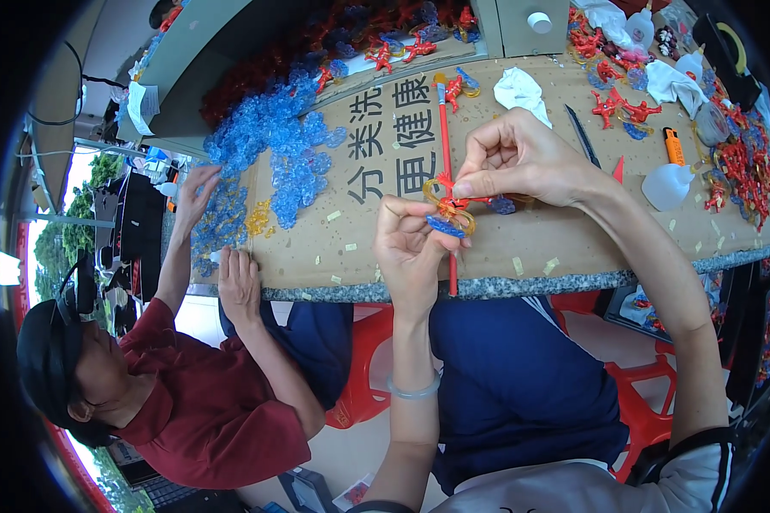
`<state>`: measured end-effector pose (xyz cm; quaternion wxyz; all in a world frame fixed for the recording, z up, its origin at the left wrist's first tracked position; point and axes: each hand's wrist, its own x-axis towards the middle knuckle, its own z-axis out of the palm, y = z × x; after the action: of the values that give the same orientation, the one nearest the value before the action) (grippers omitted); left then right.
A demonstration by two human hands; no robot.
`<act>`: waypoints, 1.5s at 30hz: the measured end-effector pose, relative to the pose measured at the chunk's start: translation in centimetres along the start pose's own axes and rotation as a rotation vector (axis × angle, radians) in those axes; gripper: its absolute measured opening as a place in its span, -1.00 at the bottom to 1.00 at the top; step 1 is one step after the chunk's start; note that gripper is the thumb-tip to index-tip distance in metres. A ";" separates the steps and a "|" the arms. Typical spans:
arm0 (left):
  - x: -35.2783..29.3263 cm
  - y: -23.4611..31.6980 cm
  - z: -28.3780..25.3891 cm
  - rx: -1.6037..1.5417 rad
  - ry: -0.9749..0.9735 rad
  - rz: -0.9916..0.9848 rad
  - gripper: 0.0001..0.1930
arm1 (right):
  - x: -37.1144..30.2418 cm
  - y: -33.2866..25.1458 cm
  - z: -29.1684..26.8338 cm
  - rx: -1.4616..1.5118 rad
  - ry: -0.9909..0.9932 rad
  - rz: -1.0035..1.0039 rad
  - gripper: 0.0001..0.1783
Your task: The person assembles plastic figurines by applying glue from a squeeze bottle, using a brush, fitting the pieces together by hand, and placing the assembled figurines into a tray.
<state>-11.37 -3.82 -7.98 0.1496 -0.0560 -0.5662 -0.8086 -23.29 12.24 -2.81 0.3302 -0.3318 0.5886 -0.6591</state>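
Above the table's near edge, my left hand (409, 250) pinches a small plastic toy figure (450, 210) by its blue base, fingertips closed. The figure is red, with translucent yellow curved pieces around it. From the right, my right hand (522, 164) closes thumb and forefinger on the red upper part of the same figure; its contact is partly hidden by the fingers. Beneath my hands lies a long thin red-handled brush (444, 128), pointing away from me. Another red, blue and yellow figure (453, 92) rests beside the brush's far end.
Blue translucent pieces (289, 162) are heaped left, by a small yellow pile (259, 219). A co-worker's hand (239, 286) rests there. On the right are a knife (582, 135), an orange lighter (674, 147), a white squeeze bottle (667, 186) and many red figures (749, 171).
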 end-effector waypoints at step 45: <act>0.4 -0.3 0.8 0.106 0.201 0.038 -0.92 | 0.0 0.3 1.6 -0.265 0.128 -0.197 -0.85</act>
<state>-11.88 -3.02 -7.86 0.2239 0.0226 -0.5893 -0.7760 -21.97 11.34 -2.95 0.1794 -0.3859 0.6547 -0.6247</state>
